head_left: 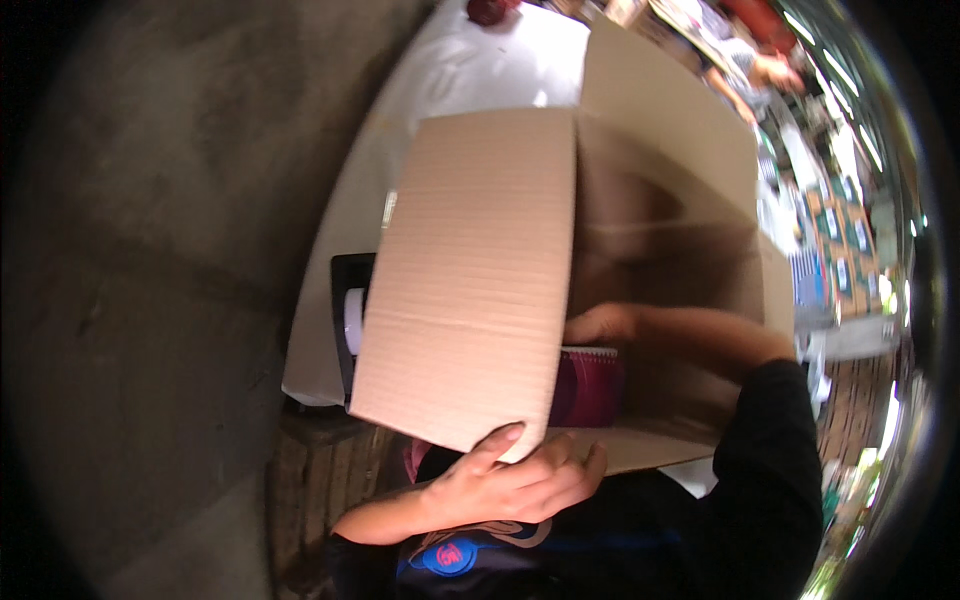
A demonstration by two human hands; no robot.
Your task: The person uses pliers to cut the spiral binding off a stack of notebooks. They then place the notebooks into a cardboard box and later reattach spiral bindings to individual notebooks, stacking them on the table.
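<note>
A large open cardboard box (655,400) stands in front of me, its left flap (470,270) folded outward. My left hand (520,480) is closed on the near corner of that flap, thumb on top and fingers underneath by the near wall. Deep in the box, my right hand (603,323) reaches toward the left wall. The flap's edge hides its fingertips, so their grip does not show. Just below that hand lies a dark magenta packet (590,390) with a white toothed top edge, partly covered by the flap.
Under the box is a white table (440,85) with a dark red object (490,10) at its far end. A black tray-like frame (345,270) with a white roll (353,320) sits left of the flap. A wooden crate (310,465) stands below. Another person (745,75) is at the far right.
</note>
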